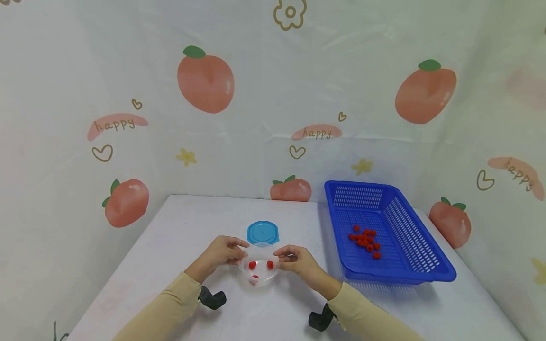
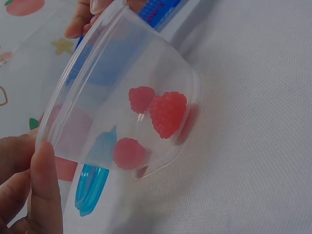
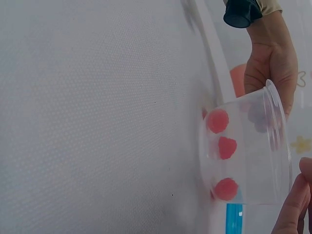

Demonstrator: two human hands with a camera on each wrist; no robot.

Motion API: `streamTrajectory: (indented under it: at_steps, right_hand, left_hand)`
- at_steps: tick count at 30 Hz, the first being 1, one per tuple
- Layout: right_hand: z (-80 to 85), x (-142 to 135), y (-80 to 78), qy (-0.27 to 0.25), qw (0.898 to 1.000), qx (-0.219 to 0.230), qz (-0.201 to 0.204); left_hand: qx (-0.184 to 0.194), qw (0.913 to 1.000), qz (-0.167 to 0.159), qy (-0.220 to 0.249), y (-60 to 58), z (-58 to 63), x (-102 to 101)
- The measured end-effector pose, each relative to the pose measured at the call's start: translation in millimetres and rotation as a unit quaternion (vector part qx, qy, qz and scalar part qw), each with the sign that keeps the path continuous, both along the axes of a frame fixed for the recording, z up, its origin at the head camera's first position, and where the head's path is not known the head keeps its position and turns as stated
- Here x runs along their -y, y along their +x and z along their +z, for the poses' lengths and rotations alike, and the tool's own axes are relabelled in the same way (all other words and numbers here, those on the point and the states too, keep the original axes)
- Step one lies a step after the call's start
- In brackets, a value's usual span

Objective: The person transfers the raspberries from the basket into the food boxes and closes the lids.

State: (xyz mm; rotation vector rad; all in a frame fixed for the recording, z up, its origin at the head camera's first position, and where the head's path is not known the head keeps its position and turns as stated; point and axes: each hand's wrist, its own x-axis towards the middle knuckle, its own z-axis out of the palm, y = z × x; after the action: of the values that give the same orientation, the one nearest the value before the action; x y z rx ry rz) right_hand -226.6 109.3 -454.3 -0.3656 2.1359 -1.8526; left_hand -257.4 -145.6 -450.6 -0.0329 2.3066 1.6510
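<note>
A clear plastic tub (image 1: 261, 272) stands near the middle of the table, with three red raspberries (image 2: 168, 114) at its bottom. My left hand (image 1: 222, 254) pinches the tub's rim on the left between thumb and fingers. On the opposite side, my right hand (image 1: 300, 263) has its thumb and fingertips at the rim, pinching it. The right wrist view shows the raspberries through the tub's side wall (image 3: 251, 161). Just behind the tub lies a blue lid (image 1: 262, 232), touched by neither hand.
To the right stands a blue plastic basket (image 1: 357, 196) with slotted walls, holding a cluster of red raspberries (image 1: 364, 239). A white table (image 1: 204, 213) lies under everything. Behind it hangs a white cloth (image 1: 256, 94) printed with fruit.
</note>
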Motion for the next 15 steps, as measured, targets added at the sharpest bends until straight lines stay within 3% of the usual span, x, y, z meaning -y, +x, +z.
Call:
streamTrajectory:
  at_steps: [15]
  right_hand:
    - [2.1,0.0,1.8,0.007,1.0,0.004,-0.003]
  left_hand:
    - [-0.001,1.0,-0.004,0.004,0.4,1.6,0.6]
